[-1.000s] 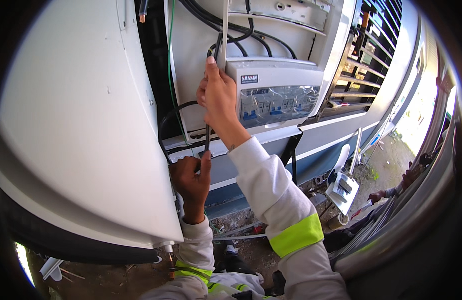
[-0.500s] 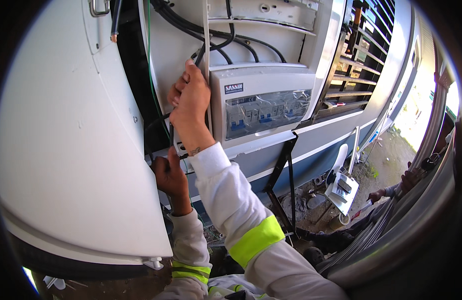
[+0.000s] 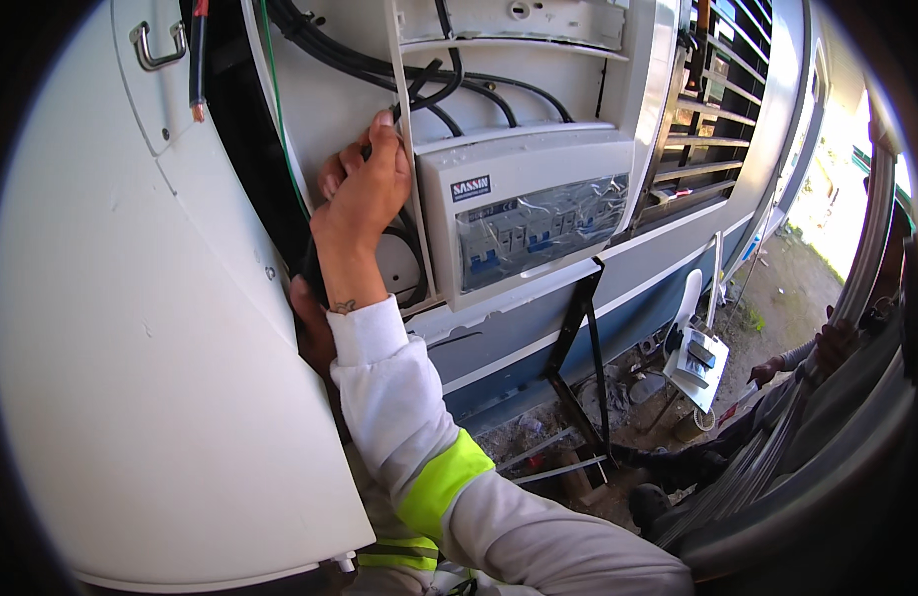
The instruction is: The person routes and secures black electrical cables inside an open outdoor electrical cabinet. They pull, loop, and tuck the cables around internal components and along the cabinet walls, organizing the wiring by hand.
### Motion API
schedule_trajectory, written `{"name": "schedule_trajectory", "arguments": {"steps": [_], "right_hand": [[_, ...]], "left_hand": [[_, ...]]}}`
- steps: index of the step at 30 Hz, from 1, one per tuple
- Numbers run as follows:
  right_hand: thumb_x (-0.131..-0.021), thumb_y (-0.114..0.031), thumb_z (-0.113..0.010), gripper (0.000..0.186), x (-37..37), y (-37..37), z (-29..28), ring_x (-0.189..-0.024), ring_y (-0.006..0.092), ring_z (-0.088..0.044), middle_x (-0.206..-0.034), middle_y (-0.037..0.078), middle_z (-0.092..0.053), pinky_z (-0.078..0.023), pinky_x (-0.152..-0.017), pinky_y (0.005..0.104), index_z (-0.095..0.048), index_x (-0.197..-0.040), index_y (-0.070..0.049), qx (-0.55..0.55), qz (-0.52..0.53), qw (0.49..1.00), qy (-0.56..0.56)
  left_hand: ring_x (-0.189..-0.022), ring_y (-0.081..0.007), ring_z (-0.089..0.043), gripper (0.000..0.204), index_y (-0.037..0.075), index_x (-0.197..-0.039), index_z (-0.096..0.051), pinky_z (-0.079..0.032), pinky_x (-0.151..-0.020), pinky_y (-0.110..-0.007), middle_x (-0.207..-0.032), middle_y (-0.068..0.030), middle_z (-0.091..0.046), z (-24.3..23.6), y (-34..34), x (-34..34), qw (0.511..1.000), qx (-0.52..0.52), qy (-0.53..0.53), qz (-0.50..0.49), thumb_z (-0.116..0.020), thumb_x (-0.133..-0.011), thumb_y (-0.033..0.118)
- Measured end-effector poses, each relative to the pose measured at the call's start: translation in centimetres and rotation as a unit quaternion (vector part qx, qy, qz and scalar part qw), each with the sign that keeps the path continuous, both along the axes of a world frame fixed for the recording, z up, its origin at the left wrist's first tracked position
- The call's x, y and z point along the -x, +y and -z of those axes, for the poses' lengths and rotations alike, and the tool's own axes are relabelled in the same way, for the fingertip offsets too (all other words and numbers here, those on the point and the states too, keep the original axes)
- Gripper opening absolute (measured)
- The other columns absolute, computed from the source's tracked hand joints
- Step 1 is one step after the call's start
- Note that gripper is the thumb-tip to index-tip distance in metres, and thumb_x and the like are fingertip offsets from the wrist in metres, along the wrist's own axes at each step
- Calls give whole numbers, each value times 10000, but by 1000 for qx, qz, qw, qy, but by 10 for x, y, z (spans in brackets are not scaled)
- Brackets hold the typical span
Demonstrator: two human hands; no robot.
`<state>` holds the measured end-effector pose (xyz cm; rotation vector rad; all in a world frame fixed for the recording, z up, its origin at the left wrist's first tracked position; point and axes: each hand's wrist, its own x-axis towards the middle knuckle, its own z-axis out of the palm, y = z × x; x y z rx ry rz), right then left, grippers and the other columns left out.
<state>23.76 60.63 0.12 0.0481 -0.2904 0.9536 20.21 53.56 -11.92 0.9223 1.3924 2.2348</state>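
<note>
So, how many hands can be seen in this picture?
3. The right hand is up at the black cables beside the breaker box. The left hand is below it, mostly hidden. Another person's hand is low right. More may be hidden.

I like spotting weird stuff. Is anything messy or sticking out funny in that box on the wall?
Yes. Black cables hang in a loose tangle above the breaker box, and a red wire dangles at the top left with its bare end showing, joined to nothing. The right hand reaches among the cables.
</note>
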Motion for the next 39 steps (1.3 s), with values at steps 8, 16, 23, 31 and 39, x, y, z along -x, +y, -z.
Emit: {"name": "schedule_trajectory", "arguments": {"steps": [8, 16, 23, 31, 39], "right_hand": [[-1014, -250, -590, 312, -15, -26, 12, -761, 242, -673, -942, 132, -681, -535, -665, 347, -585, -1102, 49, 22, -29, 991, -126], [-967, -163, -648, 193, -78, -107, 35, -878, 214, -727, -949, 96, -754, -547, -860, 324, -726, -1031, 1, 74, 336, 823, -453], [-866, -301, -777, 353, -138, -27, -33, -844, 221, -729, -924, 155, -767, -553, -843, 334, -752, -1015, 17, 166, 550, 643, -506], [-695, -353, -904, 533, -130, -9, -33, -1023, 353, -601, -958, 171, -705, -421, -950, 460, -673, -974, 38, 113, 455, 744, -477], [-755, -271, -816, 395, -133, 6, -39, -1074, 374, -567, -983, 142, -673, -356, -974, 475, -629, -954, 14, 201, 504, 652, -530]], "left_hand": [[-665, -88, -521, 503, -4, -970, -732, -436, -625, -267, -734, -33, -631, 2, 0, -3, 992, -25, -13, 125, -631, -1022, 485], [-621, -53, -408, 426, 5, -811, -692, -343, -587, -240, -635, 43, -506, 7, 0, 2, 988, -73, 105, 85, -653, -1036, 365], [-626, -52, -353, 477, 14, -686, -560, -303, -585, -246, -623, 54, -481, 1, -5, -6, 985, -122, 90, 78, -672, -1032, 322], [-584, -47, -343, 470, 27, -644, -495, -294, -539, -245, -579, 41, -462, 7, 4, -8, 975, -178, 131, 30, -689, -1023, 228], [-550, -45, -351, 474, 23, -627, -478, -288, -509, -252, -551, 21, -463, 6, 2, -8, 957, -216, 196, 2, -678, -1024, 190]]}}
